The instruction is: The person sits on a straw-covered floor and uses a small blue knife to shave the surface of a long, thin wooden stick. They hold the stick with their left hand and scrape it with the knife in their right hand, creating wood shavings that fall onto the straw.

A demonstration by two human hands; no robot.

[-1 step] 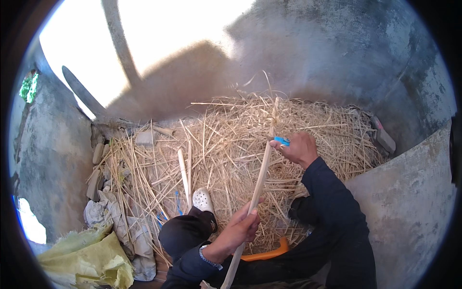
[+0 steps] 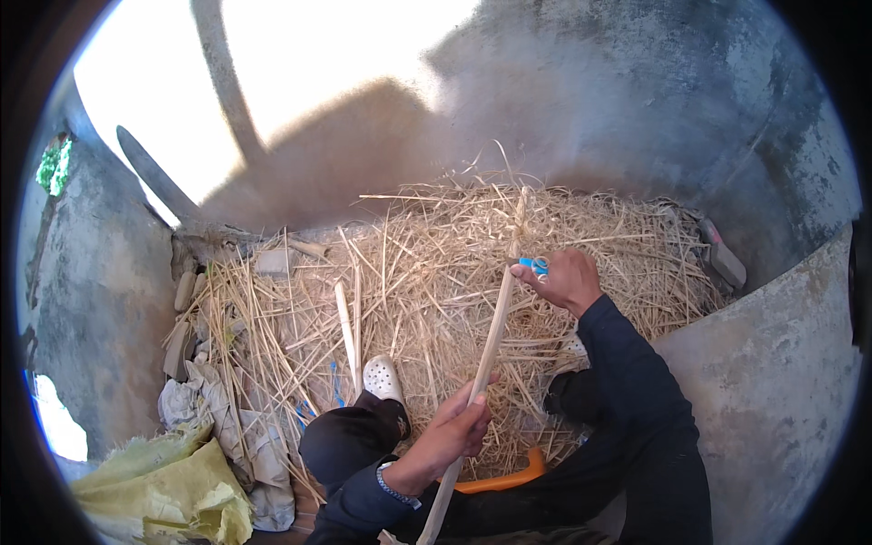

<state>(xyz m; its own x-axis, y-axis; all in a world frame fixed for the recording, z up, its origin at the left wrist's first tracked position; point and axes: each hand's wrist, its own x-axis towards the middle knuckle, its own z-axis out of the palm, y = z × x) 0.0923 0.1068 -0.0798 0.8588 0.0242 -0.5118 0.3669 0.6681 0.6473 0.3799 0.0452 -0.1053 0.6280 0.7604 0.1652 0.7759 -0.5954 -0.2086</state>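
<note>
A long pale bamboo or wooden strip runs slantwise from my lap to the straw heap. My left hand is closed around its lower part, with a patterned band at the wrist. My right hand is closed on a small blue-handled tool, held against the strip's upper part. A thin pale curled shaving shows at the tool. Its blade, if it has one, is hidden. The strip's far end stands among the shavings.
A heap of straw-like shavings covers the floor against a grey wall. An orange curved piece lies by my legs. A yellowish sheet and grey cloth lie left. My white clog rests on shavings.
A thin curled shaving now shows at the blue tool in my right hand. More of a white shoe shows beside my right forearm. My left hand holds its place on the strip.
</note>
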